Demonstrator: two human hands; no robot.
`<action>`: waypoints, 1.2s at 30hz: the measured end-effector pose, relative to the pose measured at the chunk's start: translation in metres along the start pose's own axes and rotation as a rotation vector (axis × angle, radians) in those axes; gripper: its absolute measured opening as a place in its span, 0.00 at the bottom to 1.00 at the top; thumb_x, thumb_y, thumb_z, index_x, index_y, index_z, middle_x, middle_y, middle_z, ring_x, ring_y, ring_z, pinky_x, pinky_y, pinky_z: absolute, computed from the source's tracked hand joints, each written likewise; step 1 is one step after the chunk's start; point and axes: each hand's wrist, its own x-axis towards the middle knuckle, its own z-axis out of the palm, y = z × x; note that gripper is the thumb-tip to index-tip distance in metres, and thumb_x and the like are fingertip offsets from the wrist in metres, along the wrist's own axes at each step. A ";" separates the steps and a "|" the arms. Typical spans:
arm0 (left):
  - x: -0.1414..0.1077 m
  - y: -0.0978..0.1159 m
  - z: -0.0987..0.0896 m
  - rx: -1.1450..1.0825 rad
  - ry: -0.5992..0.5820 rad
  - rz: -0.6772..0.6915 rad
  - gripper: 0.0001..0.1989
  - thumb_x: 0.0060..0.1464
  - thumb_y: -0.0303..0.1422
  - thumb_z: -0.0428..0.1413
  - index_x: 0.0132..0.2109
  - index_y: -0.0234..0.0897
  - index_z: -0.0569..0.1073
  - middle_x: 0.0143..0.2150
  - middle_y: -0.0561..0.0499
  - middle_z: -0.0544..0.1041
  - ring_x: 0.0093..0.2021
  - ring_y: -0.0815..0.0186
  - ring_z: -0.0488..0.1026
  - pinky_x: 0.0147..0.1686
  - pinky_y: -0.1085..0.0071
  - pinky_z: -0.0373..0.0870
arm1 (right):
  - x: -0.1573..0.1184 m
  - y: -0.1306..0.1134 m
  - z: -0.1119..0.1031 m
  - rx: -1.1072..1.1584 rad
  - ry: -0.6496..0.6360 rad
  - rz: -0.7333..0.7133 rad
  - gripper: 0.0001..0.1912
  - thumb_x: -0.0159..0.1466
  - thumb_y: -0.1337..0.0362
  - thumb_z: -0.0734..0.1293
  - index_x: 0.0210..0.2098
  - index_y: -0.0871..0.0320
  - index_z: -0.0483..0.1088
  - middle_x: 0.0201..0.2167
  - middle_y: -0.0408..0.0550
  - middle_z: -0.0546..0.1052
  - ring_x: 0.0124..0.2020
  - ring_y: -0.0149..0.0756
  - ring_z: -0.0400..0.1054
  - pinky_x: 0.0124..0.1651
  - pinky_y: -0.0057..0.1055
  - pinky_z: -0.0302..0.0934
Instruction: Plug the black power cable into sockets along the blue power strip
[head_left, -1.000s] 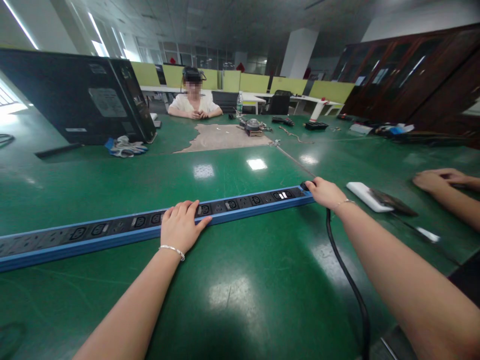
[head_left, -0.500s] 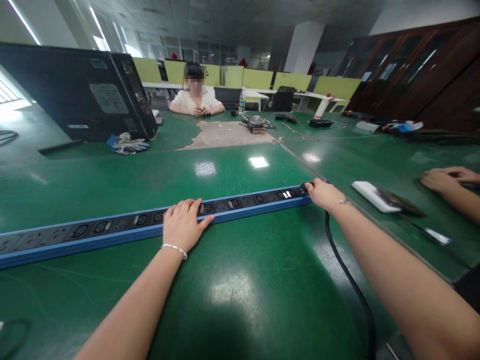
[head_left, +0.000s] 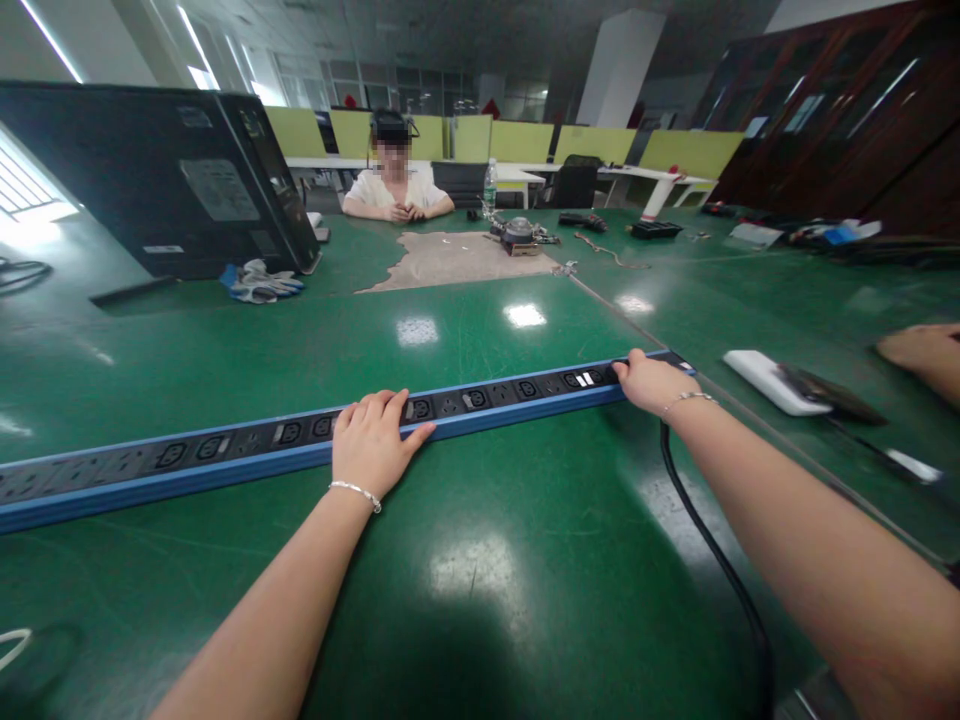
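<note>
A long blue power strip (head_left: 262,460) with black sockets lies across the green table, running out of view on the left. My left hand (head_left: 371,440) is closed over its middle, fingers across the socket face and thumb along the near side. Close to the strip's right end, my right hand (head_left: 651,382) grips a black plug (head_left: 620,370) at the socket face, and most of the plug is hidden by the fingers. A black cable (head_left: 701,515) hangs from under this hand and curves toward the lower right.
A black computer case (head_left: 161,180) stands at the back left, with work gloves (head_left: 261,282) beside it. Across the table sits a person (head_left: 397,185). To the right are a white device (head_left: 772,382) and another person's hand (head_left: 926,355). Farther back stands a bottle (head_left: 490,187).
The view has shifted a little, so the scene sits slightly differently. The strip's right end now shows past my right hand. Both hands keep their hold. The hand at the far right shows less.
</note>
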 end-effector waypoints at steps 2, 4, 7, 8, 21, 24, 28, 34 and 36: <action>0.000 0.000 0.000 -0.004 0.000 -0.001 0.29 0.54 0.52 0.43 0.55 0.38 0.66 0.52 0.42 0.70 0.52 0.54 0.64 0.52 0.57 0.55 | 0.002 0.001 0.000 -0.002 -0.011 -0.003 0.24 0.65 0.54 0.47 0.47 0.65 0.60 0.38 0.66 0.74 0.41 0.50 0.70 0.42 0.43 0.60; 0.000 0.000 0.000 -0.002 0.004 0.000 0.29 0.54 0.52 0.43 0.55 0.38 0.66 0.53 0.42 0.70 0.53 0.55 0.64 0.52 0.57 0.55 | 0.005 0.002 0.001 -0.005 -0.024 -0.001 0.24 0.65 0.54 0.46 0.47 0.66 0.59 0.38 0.66 0.74 0.41 0.50 0.70 0.43 0.42 0.60; 0.000 0.000 0.001 -0.001 0.005 0.003 0.29 0.54 0.52 0.43 0.55 0.38 0.66 0.53 0.42 0.70 0.53 0.55 0.64 0.53 0.56 0.54 | 0.009 0.003 0.001 -0.013 -0.049 0.001 0.25 0.65 0.53 0.46 0.47 0.66 0.60 0.39 0.66 0.74 0.41 0.50 0.70 0.43 0.42 0.60; 0.000 0.000 0.001 -0.002 0.003 0.004 0.29 0.54 0.52 0.43 0.55 0.38 0.66 0.53 0.42 0.70 0.53 0.55 0.64 0.53 0.56 0.54 | 0.010 0.003 0.001 -0.015 -0.052 0.001 0.25 0.65 0.53 0.46 0.47 0.66 0.60 0.39 0.66 0.74 0.41 0.50 0.70 0.43 0.42 0.60; 0.000 -0.001 0.000 0.005 0.005 0.006 0.30 0.55 0.52 0.42 0.55 0.37 0.66 0.52 0.42 0.70 0.53 0.54 0.64 0.52 0.58 0.55 | -0.003 0.000 0.000 0.034 0.015 0.020 0.24 0.64 0.53 0.47 0.44 0.64 0.62 0.38 0.66 0.74 0.41 0.51 0.70 0.41 0.41 0.60; 0.000 -0.001 0.001 -0.002 0.010 0.009 0.30 0.55 0.52 0.42 0.55 0.36 0.66 0.53 0.42 0.70 0.53 0.55 0.64 0.53 0.57 0.54 | -0.005 -0.003 -0.003 0.044 0.008 0.027 0.25 0.65 0.53 0.47 0.45 0.64 0.63 0.38 0.66 0.74 0.40 0.51 0.70 0.40 0.40 0.59; 0.000 -0.002 0.001 -0.006 0.013 0.015 0.30 0.55 0.52 0.42 0.55 0.36 0.66 0.52 0.42 0.70 0.53 0.55 0.64 0.53 0.57 0.54 | -0.011 0.008 -0.029 0.094 0.108 0.114 0.27 0.65 0.52 0.46 0.45 0.66 0.64 0.40 0.68 0.73 0.40 0.49 0.69 0.37 0.36 0.57; 0.000 -0.002 0.002 0.001 0.019 0.013 0.30 0.55 0.52 0.42 0.55 0.37 0.66 0.52 0.42 0.71 0.53 0.56 0.64 0.53 0.58 0.54 | -0.024 0.018 -0.073 0.147 0.170 0.041 0.25 0.65 0.54 0.48 0.40 0.65 0.68 0.43 0.64 0.72 0.40 0.42 0.67 0.34 0.30 0.54; 0.000 -0.002 0.002 -0.003 0.018 0.012 0.30 0.55 0.52 0.42 0.55 0.37 0.66 0.52 0.42 0.70 0.53 0.56 0.64 0.53 0.58 0.55 | -0.030 0.005 -0.066 0.162 0.110 -0.023 0.23 0.64 0.52 0.50 0.36 0.61 0.70 0.39 0.58 0.74 0.38 0.40 0.68 0.33 0.28 0.55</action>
